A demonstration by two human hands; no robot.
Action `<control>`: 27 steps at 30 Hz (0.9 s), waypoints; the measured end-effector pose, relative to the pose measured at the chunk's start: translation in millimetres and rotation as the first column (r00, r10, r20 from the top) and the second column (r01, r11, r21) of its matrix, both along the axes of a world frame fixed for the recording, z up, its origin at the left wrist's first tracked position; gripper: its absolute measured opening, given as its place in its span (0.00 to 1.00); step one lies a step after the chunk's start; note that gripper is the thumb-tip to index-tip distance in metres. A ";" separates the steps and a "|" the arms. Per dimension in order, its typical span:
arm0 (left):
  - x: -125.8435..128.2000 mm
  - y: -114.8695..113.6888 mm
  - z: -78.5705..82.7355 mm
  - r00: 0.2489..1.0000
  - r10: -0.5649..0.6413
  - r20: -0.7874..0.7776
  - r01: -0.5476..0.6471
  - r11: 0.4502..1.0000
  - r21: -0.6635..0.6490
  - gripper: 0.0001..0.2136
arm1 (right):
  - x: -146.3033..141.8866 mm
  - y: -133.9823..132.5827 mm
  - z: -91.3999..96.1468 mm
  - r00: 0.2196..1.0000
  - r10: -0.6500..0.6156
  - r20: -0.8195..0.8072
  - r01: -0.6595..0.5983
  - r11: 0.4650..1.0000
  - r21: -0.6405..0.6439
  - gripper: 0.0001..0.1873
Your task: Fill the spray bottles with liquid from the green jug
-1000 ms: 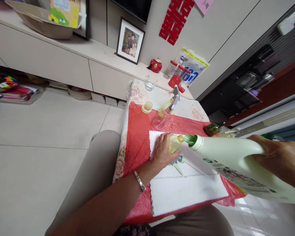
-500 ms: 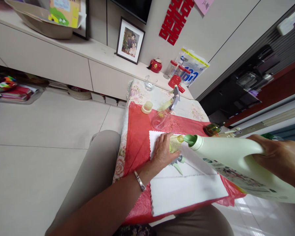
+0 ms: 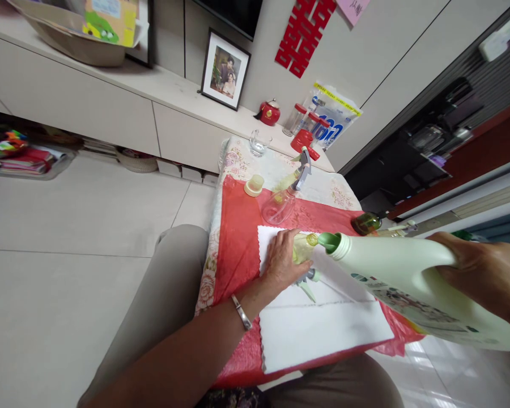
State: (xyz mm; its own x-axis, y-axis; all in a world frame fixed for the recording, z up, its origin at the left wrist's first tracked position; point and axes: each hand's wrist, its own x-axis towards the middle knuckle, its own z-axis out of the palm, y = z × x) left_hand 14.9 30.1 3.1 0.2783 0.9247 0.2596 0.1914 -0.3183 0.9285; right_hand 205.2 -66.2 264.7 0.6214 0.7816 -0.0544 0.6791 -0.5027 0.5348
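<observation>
My left hand [image 3: 283,258] is wrapped round a small clear yellow bottle [image 3: 302,249] standing on a white cloth [image 3: 323,326]. With my right hand [image 3: 471,263] I grip the handle of a big pale green detergent jug [image 3: 391,255], tipped to the left. The jug's green spout [image 3: 328,242] is at the mouth of the small bottle; I cannot make out any stream of liquid. A grey and green spray head [image 3: 309,279] lies on the cloth beside my left thumb. Further back stands a clear spray bottle [image 3: 280,205], with a pale yellow cap [image 3: 254,185] to its left.
A red plastic sheet [image 3: 238,226] covers part of the flowered tablecloth [image 3: 340,192]. At the back is a glass cup [image 3: 259,143]; a dark green bottle [image 3: 366,223] is at the right edge. Red-lidded jars [image 3: 295,120] and a photo frame [image 3: 226,69] stand on the cabinet.
</observation>
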 end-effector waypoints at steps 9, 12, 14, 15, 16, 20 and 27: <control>0.4 -0.4 -0.8 1.000 0.003 0.009 -0.003 1.000 0.010 0.34 | 0.4 2.0 -0.6 1.000 0.004 -0.027 -0.003 1.000 0.022 0.26; -0.3 -0.3 -0.3 1.000 -0.005 0.010 0.005 1.000 0.010 0.34 | -1.2 2.1 -1.1 0.999 0.022 -0.024 -0.021 0.999 0.035 0.26; -0.7 0.1 0.0 1.000 -0.004 0.009 0.004 1.000 0.009 0.34 | -2.0 1.9 -0.6 0.999 0.028 -0.029 -0.026 0.999 0.042 0.26; -0.8 0.2 0.1 1.000 -0.004 0.010 0.004 1.000 0.010 0.34 | -2.1 1.9 -0.3 0.999 0.032 -0.035 -0.030 0.999 0.044 0.27; -0.9 0.4 0.2 1.000 -0.004 0.011 0.003 1.000 0.013 0.34 | -2.1 1.9 0.1 0.999 0.035 -0.041 -0.033 0.998 0.045 0.27; -1.0 0.3 -0.4 1.000 -0.005 0.011 0.004 1.000 0.013 0.34 | -0.5 2.6 0.6 0.997 0.073 -0.039 -0.070 0.996 0.053 0.27; -1.5 -0.2 0.4 1.000 -0.012 0.004 0.012 1.000 0.012 0.34 | -3.5 3.8 0.6 0.999 0.028 -0.023 -0.027 0.999 0.025 0.25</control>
State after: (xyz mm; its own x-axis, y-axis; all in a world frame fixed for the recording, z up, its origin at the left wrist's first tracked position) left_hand 13.4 29.8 3.5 0.2884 0.9182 0.2716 0.1841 -0.3316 0.9253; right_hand 201.7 -62.3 265.3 0.5985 0.7996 -0.0494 0.7051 -0.4964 0.5064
